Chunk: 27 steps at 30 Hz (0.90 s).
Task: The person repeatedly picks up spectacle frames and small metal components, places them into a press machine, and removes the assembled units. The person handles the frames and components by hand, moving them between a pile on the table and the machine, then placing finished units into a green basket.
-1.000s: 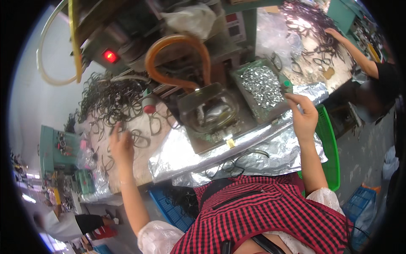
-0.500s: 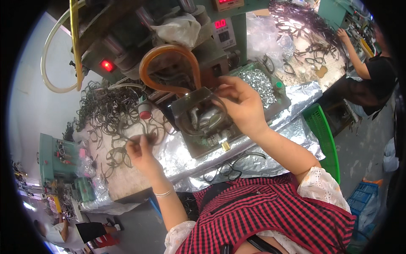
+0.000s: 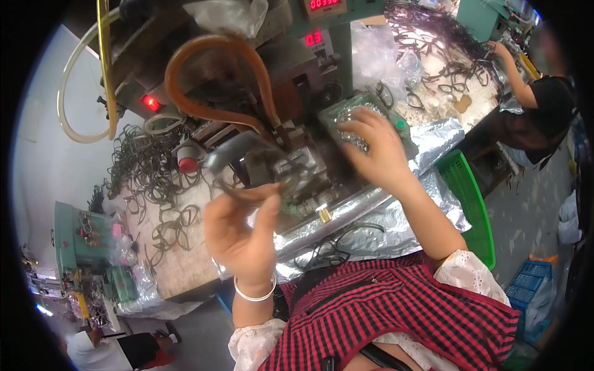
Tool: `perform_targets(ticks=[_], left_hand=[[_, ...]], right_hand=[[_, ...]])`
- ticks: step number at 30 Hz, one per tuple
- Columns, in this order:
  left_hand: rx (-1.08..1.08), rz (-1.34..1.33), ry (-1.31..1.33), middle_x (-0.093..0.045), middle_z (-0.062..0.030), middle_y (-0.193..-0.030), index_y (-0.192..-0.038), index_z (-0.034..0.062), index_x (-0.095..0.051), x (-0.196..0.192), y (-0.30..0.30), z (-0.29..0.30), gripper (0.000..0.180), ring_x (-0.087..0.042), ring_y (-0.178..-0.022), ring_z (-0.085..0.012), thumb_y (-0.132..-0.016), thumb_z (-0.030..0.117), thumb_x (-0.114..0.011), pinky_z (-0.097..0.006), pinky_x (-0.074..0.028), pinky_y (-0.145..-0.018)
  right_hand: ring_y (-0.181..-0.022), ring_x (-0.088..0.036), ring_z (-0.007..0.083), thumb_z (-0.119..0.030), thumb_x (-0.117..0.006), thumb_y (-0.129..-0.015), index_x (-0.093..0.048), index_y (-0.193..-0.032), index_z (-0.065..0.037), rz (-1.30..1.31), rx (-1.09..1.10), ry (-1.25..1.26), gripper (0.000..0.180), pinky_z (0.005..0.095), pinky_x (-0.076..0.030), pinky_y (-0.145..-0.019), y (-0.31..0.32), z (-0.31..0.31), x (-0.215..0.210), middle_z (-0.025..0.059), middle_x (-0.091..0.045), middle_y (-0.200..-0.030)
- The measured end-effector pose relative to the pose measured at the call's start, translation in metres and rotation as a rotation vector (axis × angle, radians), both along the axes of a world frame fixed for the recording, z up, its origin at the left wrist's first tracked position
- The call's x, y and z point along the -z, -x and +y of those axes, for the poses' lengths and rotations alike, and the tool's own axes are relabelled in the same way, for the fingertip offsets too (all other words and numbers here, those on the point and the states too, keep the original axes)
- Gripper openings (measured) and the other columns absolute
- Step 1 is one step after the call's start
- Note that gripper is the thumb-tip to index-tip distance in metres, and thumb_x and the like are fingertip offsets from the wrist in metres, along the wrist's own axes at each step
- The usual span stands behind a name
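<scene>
Crinkled silver foil over the bench edge, highly reflective, creased all over. Dull grey metal on the machine block at centre, worn and greasy-looking. Glossy amber rubber or plastic hose arching at 11 o'clock above it; clear yellowish tubing further out at 10 o'clock, smooth and shiny. Thin dark frame, semi-gloss and blurred, pinched in the left hand; polished silver metal bangle on that wrist. Glittering small metal parts in a tray under the right hand. Matt green plastic basket at 3 o'clock. Soft woven checked cloth on the shirt, with white lace cuffs.
</scene>
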<state>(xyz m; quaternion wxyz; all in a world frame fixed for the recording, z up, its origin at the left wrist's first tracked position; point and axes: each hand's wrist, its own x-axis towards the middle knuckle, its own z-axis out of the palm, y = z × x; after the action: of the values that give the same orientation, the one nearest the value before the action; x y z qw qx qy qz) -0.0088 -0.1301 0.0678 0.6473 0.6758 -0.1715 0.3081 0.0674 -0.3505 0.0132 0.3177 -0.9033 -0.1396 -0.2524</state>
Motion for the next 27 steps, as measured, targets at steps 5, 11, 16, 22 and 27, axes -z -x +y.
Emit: perform_targets(ticks=[5, 11, 16, 22, 27], left_hand=[[-0.013, -0.083, -0.184, -0.070, -0.0158, -0.092, -0.108, -0.0039, -0.055, 0.011, -0.011, -0.008, 0.034, -0.069, -0.085, -0.0213, -0.079, -0.011, -0.069, -0.030, -0.053, -0.079], [0.020, -0.085, -0.197, -0.069, -0.0170, -0.092, -0.110, -0.0033, -0.053, 0.014, -0.011, -0.006, 0.034, -0.069, -0.085, -0.0215, -0.080, -0.012, -0.067, -0.031, -0.053, -0.080], [0.073, -0.111, -0.139, -0.070, -0.0184, -0.091, -0.109, -0.0026, -0.054, 0.017, -0.018, -0.006, 0.036, -0.070, -0.085, -0.0231, -0.078, -0.013, -0.068, -0.031, -0.054, -0.077], [0.019, -0.036, -0.235, -0.064, -0.0207, -0.113, -0.117, -0.0012, -0.050, 0.034, -0.001, -0.003, 0.040, -0.064, -0.106, -0.0294, -0.082, -0.008, -0.068, -0.038, -0.048, -0.096], [-0.747, -0.297, -0.413, -0.063, -0.0182, -0.116, -0.114, -0.0051, -0.056, 0.042, 0.018, 0.079, 0.032, -0.061, -0.108, -0.0285, -0.083, -0.007, -0.064, -0.036, -0.048, -0.095]], right_hand=[[-0.123, -0.048, 0.0349, -0.012, -0.072, -0.074, -0.070, -0.089, -0.009, -0.098, 0.191, 0.107, 0.016, 0.0434, -0.046, -0.094, -0.025, -0.037, 0.054, 0.0146, -0.061, -0.120], [-0.097, -0.059, 0.0289, -0.011, -0.069, -0.075, -0.067, -0.080, -0.004, -0.115, 0.191, -0.120, 0.009, 0.0409, -0.048, -0.084, -0.033, -0.036, 0.052, 0.0097, -0.066, -0.099], [-0.092, -0.059, 0.0325, -0.009, -0.066, -0.076, -0.063, -0.082, -0.002, -0.176, 0.153, -0.064, 0.009, 0.0417, -0.048, -0.080, -0.038, -0.032, 0.044, 0.0122, -0.065, -0.092], [-0.085, -0.060, 0.0333, -0.009, -0.069, -0.076, -0.064, -0.083, -0.004, -0.188, 0.157, 0.019, 0.010, 0.0432, -0.047, -0.075, -0.048, -0.034, 0.053, 0.0124, -0.063, -0.087], [-0.076, -0.062, 0.0315, -0.012, -0.068, -0.082, -0.068, -0.089, -0.005, -0.253, 0.178, -0.029, 0.010, 0.0393, -0.048, -0.069, -0.038, -0.047, 0.057, 0.0120, -0.066, -0.082]])
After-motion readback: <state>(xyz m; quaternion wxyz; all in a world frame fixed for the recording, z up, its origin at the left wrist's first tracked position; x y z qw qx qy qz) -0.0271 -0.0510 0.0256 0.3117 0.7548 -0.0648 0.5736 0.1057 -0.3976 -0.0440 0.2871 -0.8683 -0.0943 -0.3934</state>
